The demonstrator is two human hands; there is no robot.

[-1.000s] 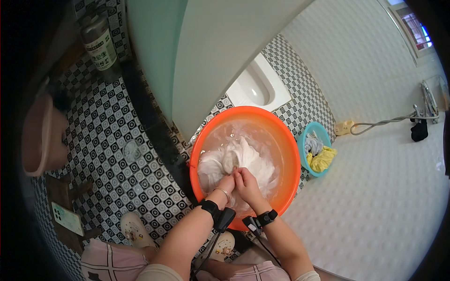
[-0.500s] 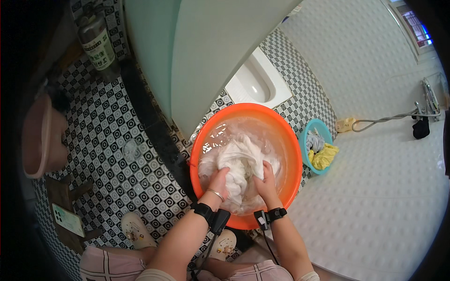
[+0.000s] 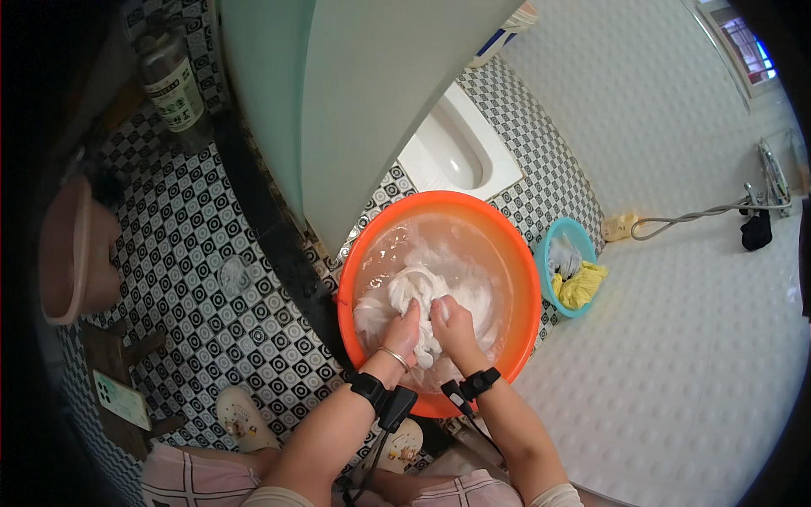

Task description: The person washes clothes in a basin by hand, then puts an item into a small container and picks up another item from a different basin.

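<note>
A wet white cloth garment [image 3: 420, 287] lies bunched in soapy-looking water inside a large orange basin [image 3: 525, 279]. My left hand [image 3: 404, 329] is closed on the bunched cloth from its left side, a bracelet at the wrist. Close beside it, my right hand [image 3: 453, 325] grips the cloth from the right, fingers curled and knuckles up. The two hands almost meet over the middle of the basin. More of the white fabric spreads under the water around them. Which garment it is cannot be made out.
Right of the orange basin stands a turquoise basin [image 3: 541, 253] holding a yellow cloth [image 3: 580, 286] and pale clothes. A squat toilet [image 3: 460, 152] and a pale partition [image 3: 363, 101] lie beyond. At left are a pink basin [image 3: 82, 253] and a wooden stool [image 3: 118, 372] with a phone [image 3: 121, 399].
My hands have come closer together, the right one moving left. The cloth between them has gone from spread and raised to a tighter, lower bunch.
</note>
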